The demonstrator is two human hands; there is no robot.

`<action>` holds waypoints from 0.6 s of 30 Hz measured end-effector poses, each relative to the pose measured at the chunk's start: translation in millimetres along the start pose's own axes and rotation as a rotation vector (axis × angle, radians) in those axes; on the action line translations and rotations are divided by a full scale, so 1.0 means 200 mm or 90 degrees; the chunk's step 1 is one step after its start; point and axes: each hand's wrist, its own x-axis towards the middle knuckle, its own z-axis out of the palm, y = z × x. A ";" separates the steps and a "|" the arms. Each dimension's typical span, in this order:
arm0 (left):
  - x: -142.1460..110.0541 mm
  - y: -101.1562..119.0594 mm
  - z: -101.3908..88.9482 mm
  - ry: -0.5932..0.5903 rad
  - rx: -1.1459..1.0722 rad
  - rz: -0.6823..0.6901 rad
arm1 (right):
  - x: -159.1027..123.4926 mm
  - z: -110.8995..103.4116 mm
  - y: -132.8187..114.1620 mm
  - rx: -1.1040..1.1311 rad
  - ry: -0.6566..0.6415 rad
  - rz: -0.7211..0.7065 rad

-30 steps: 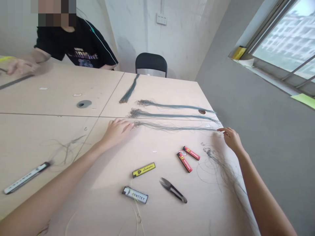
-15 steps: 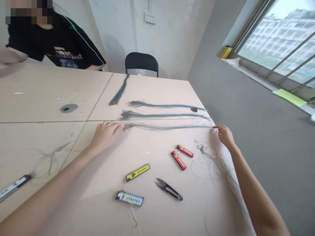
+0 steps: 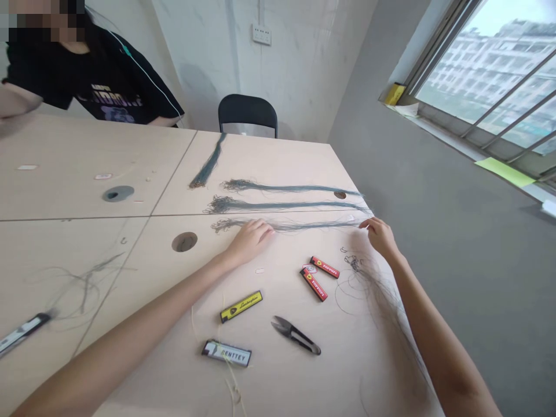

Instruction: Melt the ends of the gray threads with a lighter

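Observation:
My left hand point(image 3: 251, 239) lies flat with fingers stretched on the nearest bundle of grey-green threads point(image 3: 304, 225), near its middle. My right hand point(image 3: 380, 236) rests at that bundle's right end by the table edge, fingers loosely spread and touching the threads. Two more thread bundles point(image 3: 282, 188) point(image 3: 278, 205) lie parallel just beyond, and a fourth bundle point(image 3: 208, 165) lies slanted at the back. A loose tangle of thin threads point(image 3: 373, 286) sits under my right forearm.
On the light wooden table point(image 3: 143, 324): two red tags point(image 3: 319, 276), a yellow tag point(image 3: 241, 306), a Bentley tag point(image 3: 226, 353), thread snips point(image 3: 295, 335), a ruler point(image 3: 19, 333), cable holes point(image 3: 184, 241) point(image 3: 117, 193). A person in black point(image 3: 87, 81) sits far left; a black chair point(image 3: 247, 114) stands behind.
My left hand slid right along the nearest thread bundle, uncovering a cable hole. My right hand shifted slightly left. The view panned a little.

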 end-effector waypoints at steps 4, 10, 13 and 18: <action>0.04 0.03 0.05 0.030 -0.002 -0.005 | -0.02 0.07 -0.11 0.030 -0.049 -0.063; 0.05 0.10 0.12 0.035 -0.027 0.031 | 0.04 0.10 -0.18 0.032 -0.024 -0.084; 0.11 0.13 0.16 0.033 -0.038 0.043 | 0.04 0.13 -0.25 0.047 -0.049 -0.118; 0.16 0.15 0.18 0.039 -0.042 0.040 | 0.03 0.17 -0.38 0.061 -0.081 -0.144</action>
